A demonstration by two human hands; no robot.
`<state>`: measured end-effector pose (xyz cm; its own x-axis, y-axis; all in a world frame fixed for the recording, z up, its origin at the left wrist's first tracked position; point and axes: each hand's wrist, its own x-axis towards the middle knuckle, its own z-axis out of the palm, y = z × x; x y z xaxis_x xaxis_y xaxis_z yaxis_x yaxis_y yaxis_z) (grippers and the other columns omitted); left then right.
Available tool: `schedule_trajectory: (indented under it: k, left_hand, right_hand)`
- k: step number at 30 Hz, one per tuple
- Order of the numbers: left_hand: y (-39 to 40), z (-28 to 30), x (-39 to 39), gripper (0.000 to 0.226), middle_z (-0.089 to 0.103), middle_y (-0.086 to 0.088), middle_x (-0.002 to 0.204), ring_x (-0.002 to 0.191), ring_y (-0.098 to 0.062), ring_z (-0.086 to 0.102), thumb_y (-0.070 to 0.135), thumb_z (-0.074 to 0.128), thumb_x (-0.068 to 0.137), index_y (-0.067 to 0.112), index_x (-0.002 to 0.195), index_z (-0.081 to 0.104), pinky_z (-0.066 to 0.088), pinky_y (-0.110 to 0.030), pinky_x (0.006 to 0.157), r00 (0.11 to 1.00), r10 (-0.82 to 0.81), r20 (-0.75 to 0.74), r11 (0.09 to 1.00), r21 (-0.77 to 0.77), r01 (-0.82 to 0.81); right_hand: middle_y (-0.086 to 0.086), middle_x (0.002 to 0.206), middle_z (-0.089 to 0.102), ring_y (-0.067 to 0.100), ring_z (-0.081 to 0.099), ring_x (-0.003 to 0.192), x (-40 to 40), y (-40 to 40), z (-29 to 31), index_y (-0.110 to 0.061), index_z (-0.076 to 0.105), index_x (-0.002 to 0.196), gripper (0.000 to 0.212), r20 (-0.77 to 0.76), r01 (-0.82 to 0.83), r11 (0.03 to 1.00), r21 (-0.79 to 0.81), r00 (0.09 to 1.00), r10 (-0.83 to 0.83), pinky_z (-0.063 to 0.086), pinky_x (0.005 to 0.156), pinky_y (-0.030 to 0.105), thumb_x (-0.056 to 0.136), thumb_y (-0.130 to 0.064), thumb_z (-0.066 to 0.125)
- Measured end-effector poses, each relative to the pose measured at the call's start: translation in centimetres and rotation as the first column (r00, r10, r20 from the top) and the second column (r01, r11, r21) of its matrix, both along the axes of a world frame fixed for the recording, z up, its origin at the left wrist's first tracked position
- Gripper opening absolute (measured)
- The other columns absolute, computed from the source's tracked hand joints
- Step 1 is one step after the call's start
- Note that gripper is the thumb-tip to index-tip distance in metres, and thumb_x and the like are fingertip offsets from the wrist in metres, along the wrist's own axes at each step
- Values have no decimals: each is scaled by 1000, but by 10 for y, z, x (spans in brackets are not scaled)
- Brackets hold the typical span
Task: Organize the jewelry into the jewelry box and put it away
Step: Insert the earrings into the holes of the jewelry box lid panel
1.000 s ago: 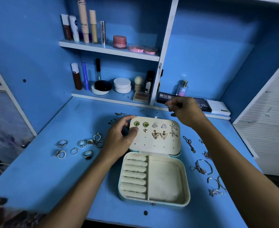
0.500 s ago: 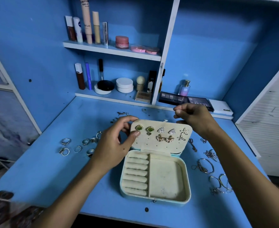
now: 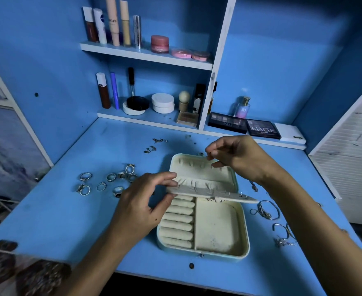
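A cream jewelry box [image 3: 246, 231] lies open on the blue desk [image 3: 73, 214], with ring rolls [image 3: 179, 221] on the left and a bare compartment on the right. My left hand [image 3: 141, 206] pinches the left edge of the earring panel [image 3: 201, 190], which is swung down and hovers almost flat over the base. Earring posts stick up through its back. My right hand [image 3: 240, 159] pinches the far rim of the lid [image 3: 218, 174]. Several rings [image 3: 111, 177] lie left of the box, bracelets [image 3: 267, 210] to its right, and small loose earrings [image 3: 154, 146] behind it.
Two white shelves [image 3: 145, 55] at the back carry cosmetic tubes, jars and compacts. Eyeshadow palettes [image 3: 261, 128] and a perfume bottle [image 3: 242, 107] stand on the back ledge. A white slatted panel [image 3: 351, 159] borders the desk on the right.
The earring panel, which lay against the lid showing its earrings, has been swung down towards me by my left hand. My right hand has stayed at the lid's far edge.
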<state>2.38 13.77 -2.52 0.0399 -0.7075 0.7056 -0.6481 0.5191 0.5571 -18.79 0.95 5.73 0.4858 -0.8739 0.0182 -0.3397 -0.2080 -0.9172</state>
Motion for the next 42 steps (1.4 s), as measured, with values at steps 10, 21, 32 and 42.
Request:
schedule_trajectory:
  k: [10, 21, 32, 42]
  left_hand:
    - [3, -4, 1, 36, 69, 13, 105, 102, -2, 63, 21, 61, 87, 23, 122, 52, 42, -13, 90, 1000, -9, 22, 1000, -7, 9]
    - [3, -4, 1, 37, 70, 10, 105, 101, -5, 65, 19, 63, 87, 20, 123, 53, 48, -20, 93, 1000, -18, 25, 999, -33, 19]
    - [1, -3, 0, 37, 70, 8, 104, 100, -4, 65, 18, 62, 88, 17, 123, 52, 47, -18, 93, 998, 3, 56, 998, -58, 0]
    - [2, -3, 0, 40, 67, 12, 105, 102, -1, 64, 21, 64, 87, 18, 125, 51, 45, -14, 92, 999, 14, 35, 999, -34, -12]
  right_hand:
    - [8, 83, 72, 11, 70, 82, 15, 19, 11, -10, 71, 91, 17, -47, -115, 993, -9, 992, 114, 61, 81, 29, 97, 1, 59]
    - [-8, 86, 74, 10, 70, 86, 19, 26, 19, -17, 73, 94, 18, -133, -243, 969, -48, 963, 235, 59, 82, 27, 88, 0, 70]
    - [1, 86, 74, 23, 73, 85, 30, 29, 22, -14, 67, 97, 18, -183, -349, 937, 15, 920, 345, 60, 81, 37, 87, 1, 72]
    - [6, 90, 75, 29, 72, 91, 36, 28, 26, -11, 63, 104, 22, -200, -390, 916, 91, 894, 400, 59, 82, 40, 88, 1, 70]
